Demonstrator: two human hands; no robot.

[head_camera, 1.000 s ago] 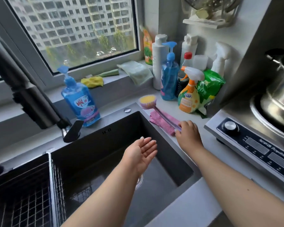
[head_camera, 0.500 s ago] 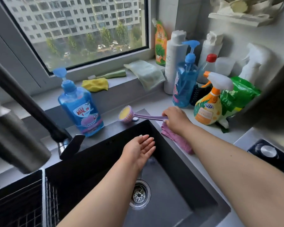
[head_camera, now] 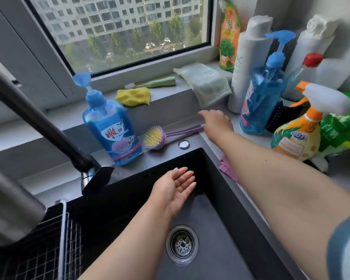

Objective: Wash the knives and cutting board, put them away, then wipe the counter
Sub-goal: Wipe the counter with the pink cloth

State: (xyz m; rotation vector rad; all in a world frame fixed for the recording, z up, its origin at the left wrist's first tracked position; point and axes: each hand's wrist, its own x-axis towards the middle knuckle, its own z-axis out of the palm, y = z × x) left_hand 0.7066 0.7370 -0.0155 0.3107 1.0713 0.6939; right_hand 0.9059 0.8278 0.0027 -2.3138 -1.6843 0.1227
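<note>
Lying behind the sink (head_camera: 226, 190), the brush (head_camera: 156, 137) touches the loose-fingered right hand (head_camera: 216, 123); left hand (head_camera: 175, 185) flat open, empty.

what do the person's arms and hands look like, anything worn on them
Both forearms are bare, with no gloves, watch or rings visible. The left hand shows light, pale fingernails. The right hand is seen from the back. At the lower right edge, a sleeve with grey-blue and white stripes covers the right upper arm.
</note>
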